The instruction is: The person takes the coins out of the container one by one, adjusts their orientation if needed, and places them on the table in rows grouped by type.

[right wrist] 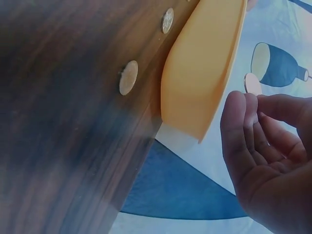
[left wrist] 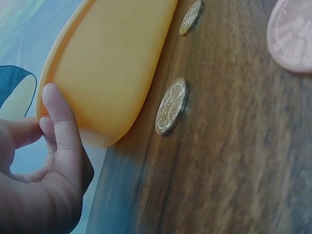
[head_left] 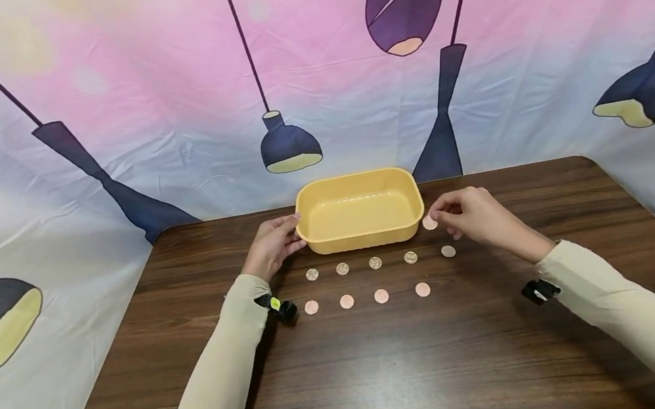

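Observation:
A yellow rectangular basin stands at the back of the table, its inside bare. My left hand pinches the basin's left rim between thumb and fingers, seen close in the left wrist view. Near the basin's right end, my right hand pinches a copper-coloured coin by its edge, raised beside the rim. In front of the basin lies a row of several gold-coloured coins, with a paler coin at its right end below my right hand. A second row holds several copper-coloured coins.
The dark wood table has rounded back corners. Behind it hangs a cloth backdrop printed with lamps, close to the table's back edge. A black strap device sits on each wrist.

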Tool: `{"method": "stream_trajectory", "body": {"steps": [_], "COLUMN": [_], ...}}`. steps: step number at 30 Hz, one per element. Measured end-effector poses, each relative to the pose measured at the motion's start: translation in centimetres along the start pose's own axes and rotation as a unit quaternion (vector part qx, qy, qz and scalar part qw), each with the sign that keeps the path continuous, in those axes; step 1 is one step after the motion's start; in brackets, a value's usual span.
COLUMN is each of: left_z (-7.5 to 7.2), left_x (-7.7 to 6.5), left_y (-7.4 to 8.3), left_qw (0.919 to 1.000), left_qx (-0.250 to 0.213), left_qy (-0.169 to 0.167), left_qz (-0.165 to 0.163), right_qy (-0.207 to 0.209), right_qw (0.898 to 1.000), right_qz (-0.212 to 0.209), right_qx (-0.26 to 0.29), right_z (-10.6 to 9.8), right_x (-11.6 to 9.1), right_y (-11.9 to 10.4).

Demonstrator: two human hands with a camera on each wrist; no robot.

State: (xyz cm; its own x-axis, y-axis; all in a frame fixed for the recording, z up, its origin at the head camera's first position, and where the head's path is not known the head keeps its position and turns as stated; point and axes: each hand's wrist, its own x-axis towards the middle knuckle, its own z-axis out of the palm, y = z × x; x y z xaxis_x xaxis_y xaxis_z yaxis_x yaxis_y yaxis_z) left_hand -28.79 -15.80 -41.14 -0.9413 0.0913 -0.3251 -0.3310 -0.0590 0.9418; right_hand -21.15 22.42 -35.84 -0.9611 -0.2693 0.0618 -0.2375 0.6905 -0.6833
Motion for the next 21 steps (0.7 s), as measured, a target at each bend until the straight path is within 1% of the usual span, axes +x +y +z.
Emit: {"method": "stream_trajectory", "body": {"steps": [5, 15, 21], "left_z": [0.0, 0.2, 0.1], "left_x": [0.0, 0.0, 0.0], "left_y": [-0.1, 0.1, 0.0], "left_qw": [1.0000, 1.0000, 1.0000], "left_qx": [-0.005, -0.007, -0.004], "left_qy": [0.000, -0.003, -0.001], "left_qz": [-0.001, 0.003, -0.004], "right_qy": [-0.013, -0.065, -0.103], "right_qw": [1.000, 0.998, 0.994], "right_qz": [0.007, 0.023, 0.030], "right_qx": [0.001, -0.006, 0.000], "right_z": [0.0, 1.0, 1.8], "right_x": [-1.7, -4.2, -5.4], "right_y": [0.7, 3.2, 4.4]}}
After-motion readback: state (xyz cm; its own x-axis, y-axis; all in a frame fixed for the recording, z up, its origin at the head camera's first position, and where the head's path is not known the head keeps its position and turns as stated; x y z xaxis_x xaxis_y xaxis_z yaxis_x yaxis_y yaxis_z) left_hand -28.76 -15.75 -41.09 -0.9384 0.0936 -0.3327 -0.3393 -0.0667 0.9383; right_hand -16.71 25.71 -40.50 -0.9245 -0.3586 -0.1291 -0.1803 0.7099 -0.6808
